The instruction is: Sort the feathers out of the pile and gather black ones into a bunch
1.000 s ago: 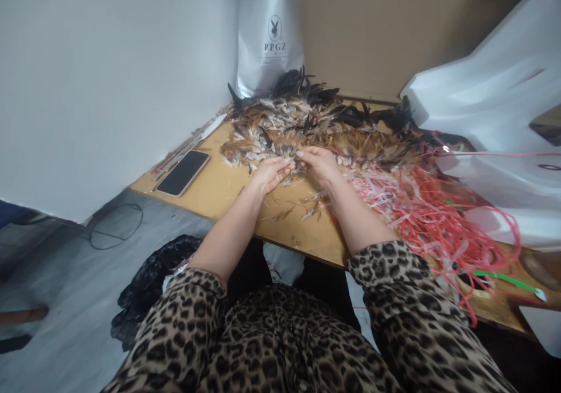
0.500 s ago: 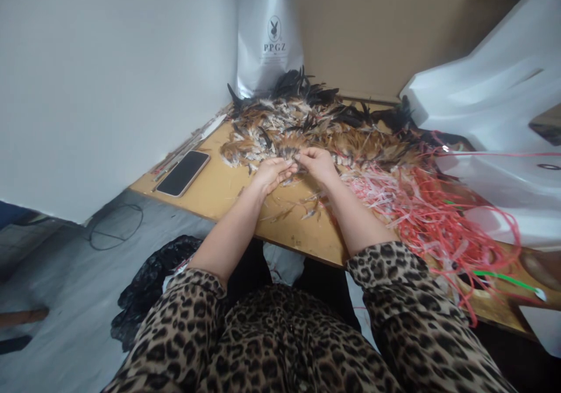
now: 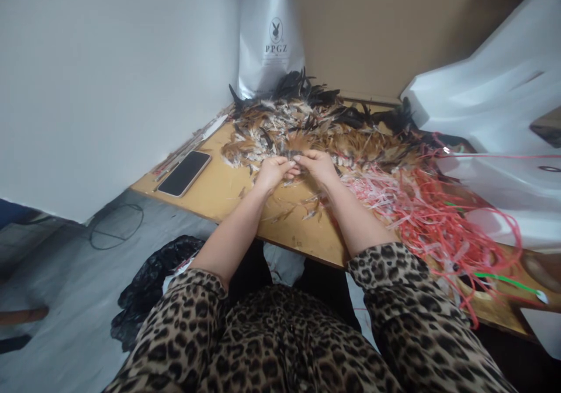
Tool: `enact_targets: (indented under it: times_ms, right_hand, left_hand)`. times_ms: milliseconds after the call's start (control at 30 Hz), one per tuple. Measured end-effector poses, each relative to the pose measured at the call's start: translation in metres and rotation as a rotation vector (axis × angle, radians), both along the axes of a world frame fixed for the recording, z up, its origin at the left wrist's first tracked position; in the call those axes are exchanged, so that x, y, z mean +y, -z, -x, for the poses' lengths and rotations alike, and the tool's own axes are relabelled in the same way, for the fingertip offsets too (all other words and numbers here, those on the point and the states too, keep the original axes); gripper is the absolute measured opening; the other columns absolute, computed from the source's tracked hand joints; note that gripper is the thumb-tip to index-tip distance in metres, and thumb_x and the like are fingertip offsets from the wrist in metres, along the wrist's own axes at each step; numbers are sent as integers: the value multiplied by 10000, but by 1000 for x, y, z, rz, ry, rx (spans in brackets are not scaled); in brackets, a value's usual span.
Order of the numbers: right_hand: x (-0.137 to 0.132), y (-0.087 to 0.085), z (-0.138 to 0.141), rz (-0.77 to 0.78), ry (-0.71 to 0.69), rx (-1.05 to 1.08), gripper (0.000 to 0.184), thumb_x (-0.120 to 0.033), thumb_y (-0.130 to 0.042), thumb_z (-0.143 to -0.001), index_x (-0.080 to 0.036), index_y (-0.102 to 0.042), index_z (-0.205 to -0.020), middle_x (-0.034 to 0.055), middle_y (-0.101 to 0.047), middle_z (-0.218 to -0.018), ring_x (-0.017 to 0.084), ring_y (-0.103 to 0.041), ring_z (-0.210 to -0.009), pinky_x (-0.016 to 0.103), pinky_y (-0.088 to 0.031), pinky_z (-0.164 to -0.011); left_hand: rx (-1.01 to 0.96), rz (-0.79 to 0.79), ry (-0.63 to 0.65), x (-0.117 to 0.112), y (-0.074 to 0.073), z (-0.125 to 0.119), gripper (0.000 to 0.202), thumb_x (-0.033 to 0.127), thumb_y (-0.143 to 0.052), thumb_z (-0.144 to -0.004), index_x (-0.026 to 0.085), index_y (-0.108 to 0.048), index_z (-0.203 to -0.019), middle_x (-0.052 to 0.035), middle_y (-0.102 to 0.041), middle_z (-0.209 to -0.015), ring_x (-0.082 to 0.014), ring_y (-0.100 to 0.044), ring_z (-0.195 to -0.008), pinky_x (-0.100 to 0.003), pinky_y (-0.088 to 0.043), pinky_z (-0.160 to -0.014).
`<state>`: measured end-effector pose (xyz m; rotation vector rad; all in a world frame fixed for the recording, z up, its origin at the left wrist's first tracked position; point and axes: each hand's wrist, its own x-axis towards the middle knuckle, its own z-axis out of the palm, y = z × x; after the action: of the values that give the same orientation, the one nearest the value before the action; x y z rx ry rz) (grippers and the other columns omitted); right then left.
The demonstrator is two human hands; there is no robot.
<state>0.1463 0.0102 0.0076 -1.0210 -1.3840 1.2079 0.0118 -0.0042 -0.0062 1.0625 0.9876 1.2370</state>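
Together, left hand (image 3: 272, 172) and right hand (image 3: 319, 166) pinch one small brown feather tuft (image 3: 293, 160) between their fingertips, at the near edge of the brown-and-black feather heap (image 3: 307, 125) beyond.

Soft even daylight (edges warped)

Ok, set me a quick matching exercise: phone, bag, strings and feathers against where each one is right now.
1 phone
2 bag
3 strings
4 feathers

a upright in the far corner
b flat near the table's left edge
c pinched by left hand and right hand
d red tangle on the right

Pairs: 1-b, 2-a, 3-d, 4-c
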Motion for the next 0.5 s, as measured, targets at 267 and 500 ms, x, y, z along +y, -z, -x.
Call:
enact_targets:
  times_ms: [267,500]
  right_hand:
    - [3,2,-2,7,16,26,245,-364,-707,-565,-141,-623,-622,-40,-556,-538,65,-438,-497,210,-336,-520]
    - [1,1,1,7,3,19,267,-394,-699,-577,-149,-604,-621,-32,-554,-547,83,-467,-505,225,-375,-528]
  left_hand:
    - [9,18,32,0,3,-1,123,205,-650,-712,83,-636,-720,-71,-677,-704,-79,-618,-572,-163,-467,-541]
    - [-74,33,88,1,6,2,134,214,-661,-705,82,-637,-715,-70,-669,-682,-84,-614,-556,-168,-459,-536]
